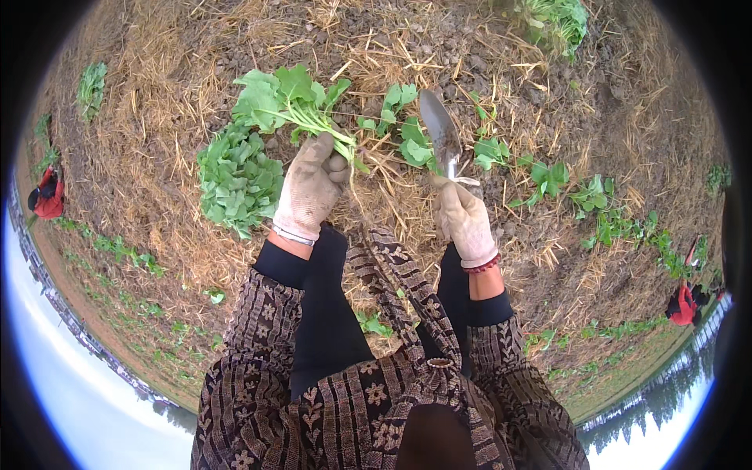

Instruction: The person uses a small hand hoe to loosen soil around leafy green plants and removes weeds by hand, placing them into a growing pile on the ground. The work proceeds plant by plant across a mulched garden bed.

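Observation:
My left hand (pixel 314 182), in a soiled pale work glove, grips a small bunch of leafy green seedlings (pixel 294 108) by their stems. Their thin pale roots hang down past my fingers. Just left of that hand, a dense bundle of the same seedlings (pixel 238 176) lies on the ground. My right hand (pixel 464 217), gloved too, is closed around the handle of a garden trowel (pixel 440 129). Its metal blade, smeared with soil, points away from me. Close beside the blade, a seedling (pixel 416 144) is low against the soil.
Straw mulch (pixel 376 188) covers the brown soil. A row of young plants (pixel 546 179) runs off to the right. Further bundles of seedlings lie at the upper right (pixel 555 23) and upper left (pixel 91 91). People in red crouch at the far left (pixel 50 197) and far right (pixel 684 305).

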Demonstrator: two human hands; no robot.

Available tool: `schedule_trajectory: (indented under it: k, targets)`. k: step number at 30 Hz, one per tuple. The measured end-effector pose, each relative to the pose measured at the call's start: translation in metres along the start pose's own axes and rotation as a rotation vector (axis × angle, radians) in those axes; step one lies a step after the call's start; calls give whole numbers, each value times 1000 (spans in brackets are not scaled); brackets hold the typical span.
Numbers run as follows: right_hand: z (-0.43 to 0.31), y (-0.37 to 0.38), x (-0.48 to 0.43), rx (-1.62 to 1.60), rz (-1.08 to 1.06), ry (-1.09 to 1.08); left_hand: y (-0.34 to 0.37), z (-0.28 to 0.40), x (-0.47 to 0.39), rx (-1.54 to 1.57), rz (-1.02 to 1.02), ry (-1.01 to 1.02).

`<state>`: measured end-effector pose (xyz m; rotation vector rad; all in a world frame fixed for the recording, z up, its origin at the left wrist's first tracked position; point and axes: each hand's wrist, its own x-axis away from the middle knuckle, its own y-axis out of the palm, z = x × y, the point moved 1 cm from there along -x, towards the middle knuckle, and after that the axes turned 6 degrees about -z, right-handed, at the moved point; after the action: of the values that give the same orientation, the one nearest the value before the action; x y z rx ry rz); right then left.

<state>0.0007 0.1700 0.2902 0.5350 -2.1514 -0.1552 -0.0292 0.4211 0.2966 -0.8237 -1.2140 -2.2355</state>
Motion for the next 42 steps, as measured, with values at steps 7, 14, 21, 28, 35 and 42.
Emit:
schedule_trajectory:
  k: [7,14,21,28,35,42]
  targets:
    - [-129,181,49,789,-184,-133,23,83,116,12,-91,103]
    - [-162,336,109,1109,-43,-424,-18,180,196,214,-70,246]
    - [-147,461,139,1270,-107,-468,-66,249,240,536,-100,354]
    - [-123,522,151,1164,-166,-279,-99,264,264,634,-84,439]
    - [-120,517,140,1344,-228,-226,-125,261,287,452,98,450]
    - [-140,518,154,1832,-333,-520,-118,247,341,353,-179,135]
